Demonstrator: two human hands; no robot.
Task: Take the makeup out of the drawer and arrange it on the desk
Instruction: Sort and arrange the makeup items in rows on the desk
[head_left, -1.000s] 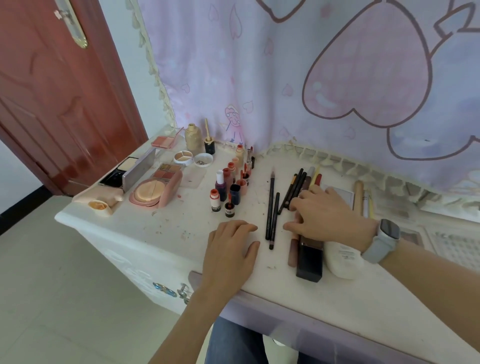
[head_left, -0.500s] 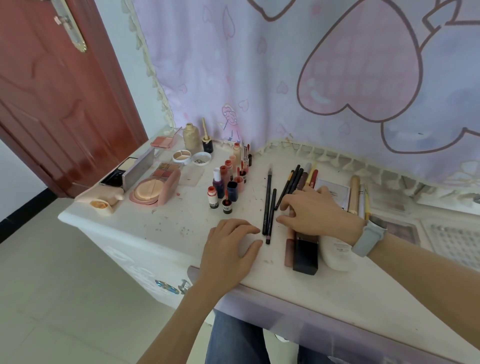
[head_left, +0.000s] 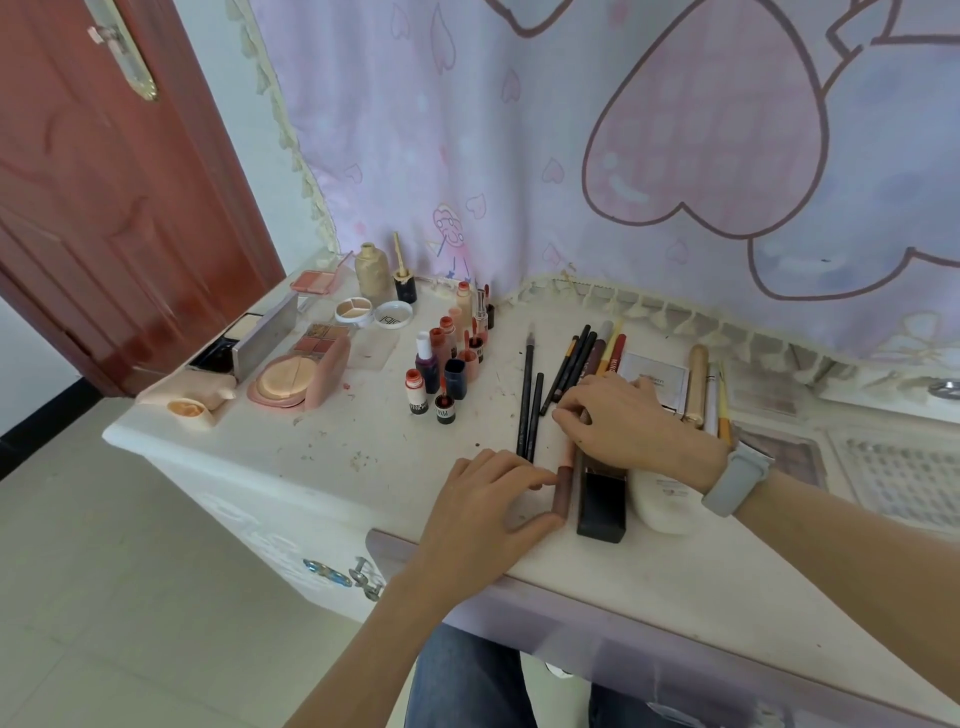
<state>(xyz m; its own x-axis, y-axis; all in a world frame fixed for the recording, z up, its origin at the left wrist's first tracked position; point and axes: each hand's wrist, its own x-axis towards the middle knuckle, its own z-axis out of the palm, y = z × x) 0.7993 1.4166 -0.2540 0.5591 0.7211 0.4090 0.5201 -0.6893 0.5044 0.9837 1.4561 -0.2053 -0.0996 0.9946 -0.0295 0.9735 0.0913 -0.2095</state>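
Observation:
On the white desk (head_left: 322, 457) a brown and pink lip tube (head_left: 564, 486) lies lengthwise. My left hand (head_left: 483, 512) pinches its near end between thumb and index finger. My right hand (head_left: 626, 423), with a grey watch on the wrist, curls its fingertips over the tube's far end. Just right of the tube lie a black box (head_left: 600, 504) and a white bottle (head_left: 658, 506), partly under my right wrist. Two black pencils (head_left: 529, 402) lie left of the tube, and several more pencils (head_left: 584, 353) fan out behind my right hand. The lavender drawer front (head_left: 597, 616) runs below the desk edge.
Small red and dark bottles (head_left: 444, 366) stand in a cluster mid-desk. A pink powder compact (head_left: 291, 382), palettes (head_left: 317, 338) and a beige bottle (head_left: 373, 267) sit at the left. Sticks (head_left: 698, 382) and trays (head_left: 901, 470) lie to the right. A heart-print curtain hangs behind, with a red door at left.
My left hand has slid right from the bare desk and closed on the near end of the lip tube. My right hand has stayed at the tube's far end.

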